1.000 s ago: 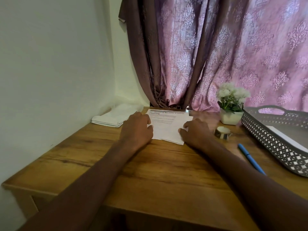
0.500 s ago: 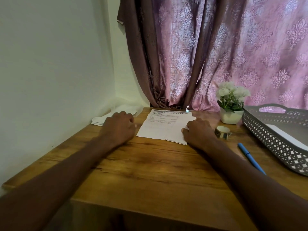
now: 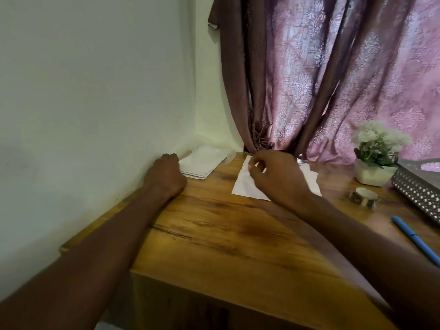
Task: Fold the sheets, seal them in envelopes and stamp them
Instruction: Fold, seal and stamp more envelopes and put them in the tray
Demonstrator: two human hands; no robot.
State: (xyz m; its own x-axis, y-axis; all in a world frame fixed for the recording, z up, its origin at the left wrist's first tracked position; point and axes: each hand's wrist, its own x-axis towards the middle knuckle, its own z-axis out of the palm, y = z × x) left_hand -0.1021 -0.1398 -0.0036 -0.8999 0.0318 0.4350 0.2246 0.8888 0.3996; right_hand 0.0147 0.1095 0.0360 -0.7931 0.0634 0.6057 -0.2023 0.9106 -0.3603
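A folded white sheet [image 3: 245, 185] with printed text lies flat on the wooden table [image 3: 226, 236] near the back. My right hand [image 3: 278, 178] hovers over it and hides its middle; the fingers are loosely curled and apart, with nothing in them. A stack of white envelopes [image 3: 204, 163] lies in the back left corner by the wall. My left hand [image 3: 166, 177] rests at the near left edge of that stack, its fingertips hidden behind the back of the hand.
A patterned tape roll [image 3: 364, 197] sits right of the sheet. A blue pen [image 3: 414, 241] lies near the right edge. A grey perforated basket [image 3: 416, 189] and a white flower pot [image 3: 373, 173] stand at the back right. A pink curtain [image 3: 333, 79] hangs behind.
My left hand left the sheet and moved left to the envelope stack. My right hand lifted off the sheet's right edge and shifted over its middle. The view turned left.
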